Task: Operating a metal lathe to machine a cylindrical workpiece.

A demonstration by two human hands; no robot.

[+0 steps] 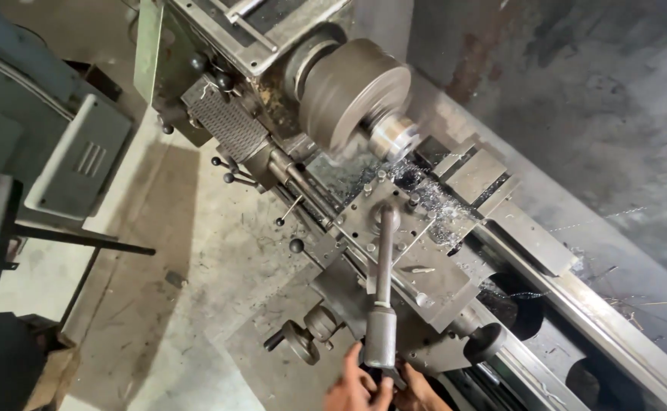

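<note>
Seen from above: a metal lathe [425,228] running from upper left to lower right, taken here as the landmark.

Both hands low at the near edge of the lathe's carriage, only partly in view. Left hand [355,384] reaching up from below, fingers [364,374] curled around the thick lower end of a long tool-post handle [383,297], thumb side pressed against it; clenched on the handle. Right hand [419,388] just beside it on the other side of the same grip end, touching the handle's base; mostly cut off by the frame, so cannot tell whether closed on it or merely resting against it.

Handle lying over the carriage, long axis running almost straight away from the hands: thick cylindrical grip nearest the hands, thinner bar pointing up toward the tool post [385,217] at the middle of the carriage, where its far end sits. Slightly tilted, top end leaning a touch to the right.

Beyond the tool post, toward the headstock end of the lathe: large round chuck [352,91], blurred, with a bright shiny workpiece [394,137] standing out of its face. Silvery metal chips [417,179] scattered on the carriage between workpiece and tool post. Left of the handle's grip, on the lathe's front apron: a small handwheel [301,341]. Concrete floor [174,289] left of the lathe.
</note>
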